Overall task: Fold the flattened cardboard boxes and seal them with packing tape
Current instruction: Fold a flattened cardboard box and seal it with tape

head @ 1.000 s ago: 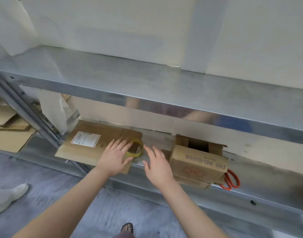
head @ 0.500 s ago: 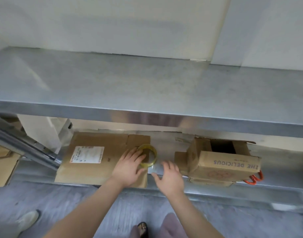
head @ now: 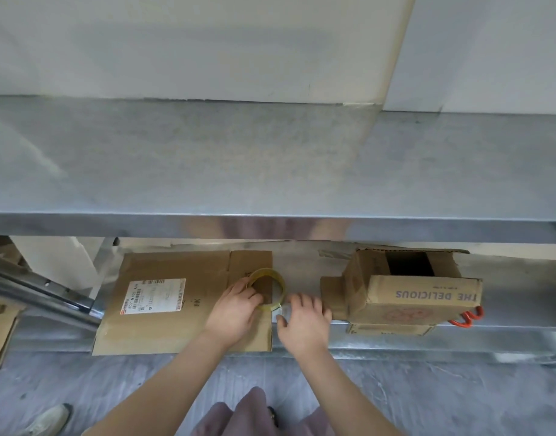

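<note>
A flattened cardboard box with a white shipping label lies on the lower metal shelf. A roll of clear yellowish packing tape stands on the flat box's right end. My left hand grips the roll, fingers over its left rim. My right hand is just right of the roll, fingertips pinching at the loose tape end near the shelf surface. A folded box printed "THE DELICIOUS" sits further right, its top partly open.
Orange-handled scissors stick out behind the folded box's right side. A wide upper metal shelf overhangs the work area. More flat cardboard lies at the far left. A white shoe rests on the grey floor.
The view has shifted downward and leftward. My left hand closed further around the tape roll, and my right hand moved in to the roll's lower right edge.
</note>
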{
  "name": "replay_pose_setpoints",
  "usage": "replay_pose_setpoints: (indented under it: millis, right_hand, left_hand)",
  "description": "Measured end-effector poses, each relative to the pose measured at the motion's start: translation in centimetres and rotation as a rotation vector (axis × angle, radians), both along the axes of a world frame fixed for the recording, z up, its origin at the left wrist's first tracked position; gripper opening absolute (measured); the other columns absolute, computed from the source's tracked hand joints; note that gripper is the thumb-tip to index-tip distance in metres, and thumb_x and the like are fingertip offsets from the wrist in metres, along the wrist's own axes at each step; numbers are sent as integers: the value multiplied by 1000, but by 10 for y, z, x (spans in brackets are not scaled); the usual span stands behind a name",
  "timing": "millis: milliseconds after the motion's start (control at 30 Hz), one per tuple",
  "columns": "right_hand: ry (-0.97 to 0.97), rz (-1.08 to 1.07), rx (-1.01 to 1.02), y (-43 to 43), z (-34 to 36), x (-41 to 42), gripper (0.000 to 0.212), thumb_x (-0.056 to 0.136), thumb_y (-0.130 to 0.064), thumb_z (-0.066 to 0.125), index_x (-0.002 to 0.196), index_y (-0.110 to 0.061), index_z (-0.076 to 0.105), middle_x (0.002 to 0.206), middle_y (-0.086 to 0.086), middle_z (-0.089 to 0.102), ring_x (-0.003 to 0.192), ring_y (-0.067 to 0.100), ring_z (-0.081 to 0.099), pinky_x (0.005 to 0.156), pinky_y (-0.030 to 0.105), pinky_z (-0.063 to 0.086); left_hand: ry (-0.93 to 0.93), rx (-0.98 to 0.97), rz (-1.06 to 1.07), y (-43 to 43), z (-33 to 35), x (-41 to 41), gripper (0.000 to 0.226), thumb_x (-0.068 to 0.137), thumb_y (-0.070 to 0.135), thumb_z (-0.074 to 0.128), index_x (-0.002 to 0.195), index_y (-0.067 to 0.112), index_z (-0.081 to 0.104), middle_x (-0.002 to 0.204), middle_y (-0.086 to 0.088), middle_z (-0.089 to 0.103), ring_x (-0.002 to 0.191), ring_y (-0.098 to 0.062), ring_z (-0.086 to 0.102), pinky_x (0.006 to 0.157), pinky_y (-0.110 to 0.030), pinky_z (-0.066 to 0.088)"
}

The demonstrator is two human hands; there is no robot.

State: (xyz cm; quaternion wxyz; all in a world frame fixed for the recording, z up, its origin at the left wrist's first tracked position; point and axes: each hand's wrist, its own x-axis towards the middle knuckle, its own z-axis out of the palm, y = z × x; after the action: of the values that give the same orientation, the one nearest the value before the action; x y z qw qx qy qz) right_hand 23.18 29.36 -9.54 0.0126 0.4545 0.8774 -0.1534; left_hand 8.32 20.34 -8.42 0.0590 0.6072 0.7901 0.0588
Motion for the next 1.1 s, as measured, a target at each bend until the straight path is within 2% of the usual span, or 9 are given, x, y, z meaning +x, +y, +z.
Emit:
replay_pose_setpoints:
  millis: [100,233,533,767,833,933,1000,1100]
  right_hand:
    - [6,28,-42,4,0,-1,32,85,-44,60,115,-32,60,117,-6,59,117,23,50,97,45,35]
    - [62,29,-79,8,-1,2,19,91,-43,54,108,-38,61,119,-11,54,122,18,41,98,41,26]
    - [31,133,-125,26,0,3,22,88,-52,57,104,-38,62,124,-11,47,126,17,33,100,41,23]
    - [32,234,-112,28,3,3,15,94,-42,51,99,-31,59,111,-12,55,119,17,38,93,39,25]
    - [112,219,-149,27,4,6,14,94,-42,49,98,-31,57,103,-13,57,111,16,42,87,36,30]
    - [317,185,-242,25,9,5,12,91,-41,58,93,-28,59,87,-11,60,93,15,49,75,30,40]
    - [357,165,-291,25,15,5,15,89,-37,65,94,-23,64,81,-8,61,85,14,52,70,27,40]
    - [413,84,-426,27,26,11,19,85,-34,73,96,-20,68,76,-11,59,74,7,55,63,14,38]
  left_hand:
    - [32,-6,-14,-1,1,-2,25,59,27,87,76,28,68,78,12,67,104,-25,66,77,-35,56]
    - [59,-18,-34,-2,4,-3,26,59,30,88,74,28,67,76,12,67,102,-25,66,75,-35,57]
    - [53,3,-69,-6,7,-6,23,61,33,86,76,30,68,76,14,66,101,-25,65,75,-35,56]
    - [50,62,-123,-7,16,-7,21,62,35,84,74,30,68,74,15,65,96,-19,64,84,-35,54]
    - [-2,93,-85,-9,17,-6,21,65,33,83,77,29,67,78,13,66,95,-18,63,84,-36,55]
    - [-88,116,-32,-15,20,-12,16,73,32,79,83,27,67,87,10,68,100,-20,62,83,-39,54]
    - [-134,91,-36,-18,27,-16,14,83,37,69,92,26,68,96,9,69,107,-19,58,90,-38,48]
    - [-224,56,-31,-18,37,-18,28,89,45,56,104,25,68,107,7,67,112,-15,50,95,-31,38]
